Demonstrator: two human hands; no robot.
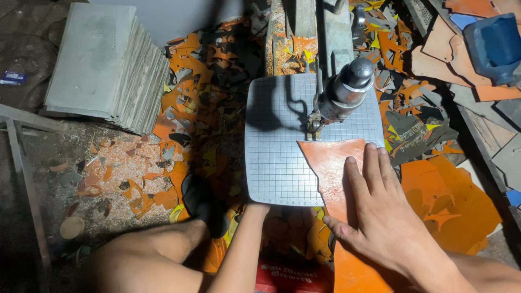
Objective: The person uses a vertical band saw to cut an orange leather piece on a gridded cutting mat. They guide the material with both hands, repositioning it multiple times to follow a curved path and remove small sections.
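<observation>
Your right hand [388, 217] lies flat, fingers spread, on the orange sheet [336, 168], just below the saw blade [313, 127]. Left-side curve's cut already; rest isn't. Left hand hidden under the worktop [271, 157], grip can't tell.

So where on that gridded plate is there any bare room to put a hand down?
The gridded plate is bare on its left half, between its left edge and the orange sheet. The right hand covers the sheet. Orange scraps crowd the floor around it.
</observation>
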